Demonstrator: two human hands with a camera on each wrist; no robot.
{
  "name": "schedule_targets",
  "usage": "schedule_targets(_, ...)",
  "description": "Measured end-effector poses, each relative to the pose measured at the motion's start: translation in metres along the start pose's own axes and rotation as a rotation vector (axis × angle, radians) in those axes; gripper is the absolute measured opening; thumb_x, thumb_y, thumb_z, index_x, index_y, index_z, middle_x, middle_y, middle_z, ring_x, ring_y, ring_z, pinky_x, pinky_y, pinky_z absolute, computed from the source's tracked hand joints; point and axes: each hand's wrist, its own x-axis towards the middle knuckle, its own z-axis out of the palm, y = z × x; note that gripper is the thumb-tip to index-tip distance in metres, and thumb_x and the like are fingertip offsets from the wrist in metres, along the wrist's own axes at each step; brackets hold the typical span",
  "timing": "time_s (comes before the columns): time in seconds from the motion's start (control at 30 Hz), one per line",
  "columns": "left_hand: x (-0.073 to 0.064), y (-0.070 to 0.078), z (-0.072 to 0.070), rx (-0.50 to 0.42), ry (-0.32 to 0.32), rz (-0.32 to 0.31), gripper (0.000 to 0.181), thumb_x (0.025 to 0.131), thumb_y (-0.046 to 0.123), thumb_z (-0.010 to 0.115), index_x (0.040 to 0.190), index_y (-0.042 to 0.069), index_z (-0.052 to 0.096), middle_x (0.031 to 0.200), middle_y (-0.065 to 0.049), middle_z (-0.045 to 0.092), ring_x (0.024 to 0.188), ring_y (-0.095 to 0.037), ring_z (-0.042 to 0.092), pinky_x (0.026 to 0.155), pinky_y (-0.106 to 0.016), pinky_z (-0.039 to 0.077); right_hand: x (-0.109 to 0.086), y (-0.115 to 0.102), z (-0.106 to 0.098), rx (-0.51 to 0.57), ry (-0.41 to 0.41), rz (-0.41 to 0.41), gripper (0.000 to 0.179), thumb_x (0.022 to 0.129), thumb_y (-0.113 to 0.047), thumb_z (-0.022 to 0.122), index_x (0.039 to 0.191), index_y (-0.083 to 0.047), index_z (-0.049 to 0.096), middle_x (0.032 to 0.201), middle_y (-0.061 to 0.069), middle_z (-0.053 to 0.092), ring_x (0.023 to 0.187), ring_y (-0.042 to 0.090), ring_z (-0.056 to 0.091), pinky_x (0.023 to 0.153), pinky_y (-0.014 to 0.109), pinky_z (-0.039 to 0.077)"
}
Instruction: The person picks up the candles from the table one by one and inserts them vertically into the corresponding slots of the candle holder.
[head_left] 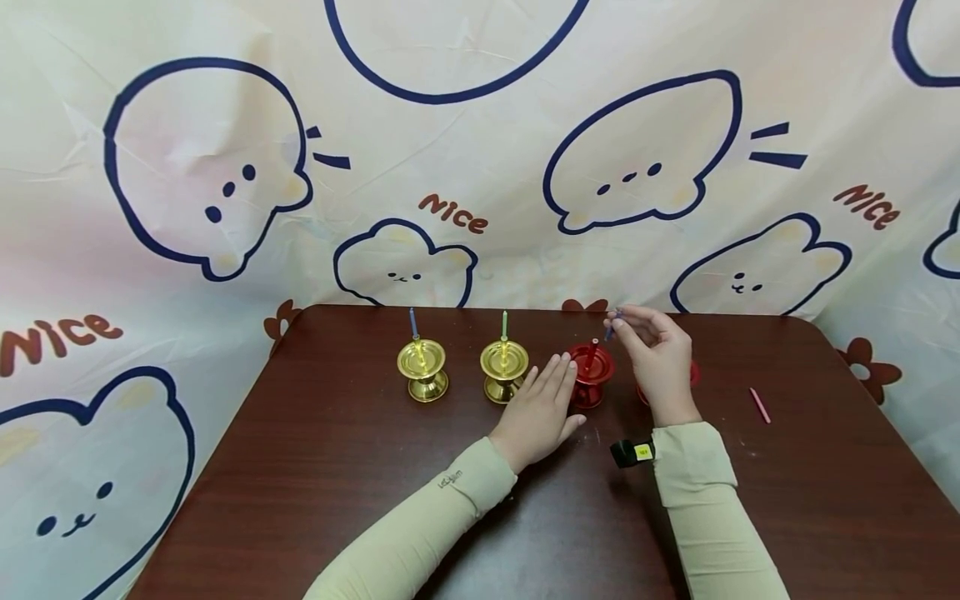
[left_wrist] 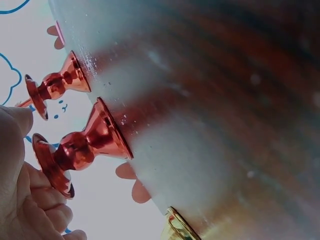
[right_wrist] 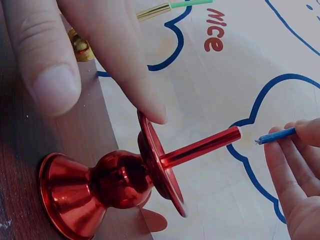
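Right of centre in the head view, the left hand is resting nearly straight fingers against the dish of the red candle holder, probably for steadying it. Just to the upper right, the right hand is pinching the blue candle, leaving one end free near the holder's tube, perhaps for a finer control.

We reach our left arm diagonally inward, our left hand extended, fingers straight and thumb spread apart. Our right arm points forward, the right hand (the higher one) bent inward, thumb and fingertips pinching.
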Motion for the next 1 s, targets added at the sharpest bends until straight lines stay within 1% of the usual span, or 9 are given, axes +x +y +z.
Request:
schedule_targets(0.13,-0.0001,0.0005,0.0002,0.011,0.003,-0.001,0.074,0.106,0.050,0.045,0.161,0.004,0.025,0.168,-0.012,0.021,0.155,-0.023,0.015,0.123,-0.043,0.021,-0.0003,0.0001,0.0023,0.010,-0.007,0.006,0.022,0.097,-0.008,0.069,0.116,0.002,0.071,0.112,0.024,0.072,0.094,0.006,0.073,0.086,0.019,0.055)
schedule_targets(0.27,-0.0005,0.0006,0.0001,0.013,0.003,0.002,0.075,0.106,0.050,0.046,0.161,0.004,0.025,0.167,-0.012,0.021,0.155,-0.024,0.016,0.122,-0.044,0.024,-0.0008,0.0000,0.0042,0.024,-0.016,0.013,0.024,0.096,-0.007,0.069,0.119,0.004,0.070,0.112,0.021,0.073,0.095,0.009,0.073,0.086,0.020,0.055)
schedule_targets(0.43,-0.0005,-0.0003,-0.0001,0.016,0.007,0.007,0.075,0.106,0.050,0.046,0.161,0.004,0.025,0.167,-0.013,0.021,0.155,-0.024,0.016,0.122,-0.045,0.023,0.0005,-0.0006,0.0067,0.024,-0.025,0.010,0.026,0.097,-0.007,0.068,0.120,0.004,0.069,0.111,0.019,0.073,0.095,0.009,0.073,0.084,0.021,0.056)
schedule_targets(0.67,-0.0006,-0.0010,0.0005,0.015,0.022,0.016,0.074,0.106,0.049,0.047,0.160,0.003,0.026,0.167,-0.013,0.022,0.155,-0.024,0.017,0.122,-0.044,0.024,0.0012,0.0004,0.0083,0.009,-0.027,0.003,0.024,0.096,-0.007,0.069,0.119,0.002,0.070,0.109,0.018,0.074,0.094,0.007,0.073,0.084,0.021,0.056)
schedule_targets(0.9,0.0005,-0.0010,0.0004,0.011,0.002,0.007,0.075,0.106,0.050,0.046,0.161,0.004,0.024,0.168,-0.012,0.019,0.155,-0.023,0.015,0.122,-0.045,0.024,0.0002,0.0023,0.0095,0.016,-0.046,0.023,0.024,0.097,-0.009,0.069,0.119,0.001,0.070,0.109,0.017,0.074,0.095,0.007,0.072,0.086,0.021,0.056)
schedule_targets(1.0,0.0003,-0.0013,0.0002,0.016,-0.004,0.006,0.075,0.106,0.050,0.045,0.161,0.004,0.023,0.168,-0.012,0.019,0.155,-0.023,0.015,0.122,-0.045,0.023,0.0000,0.0032,0.0092,0.016,-0.049,0.018,0.024,0.097,-0.009,0.069,0.119,0.001,0.070,0.109,0.017,0.074,0.095,0.007,0.072,0.086,0.020,0.055)
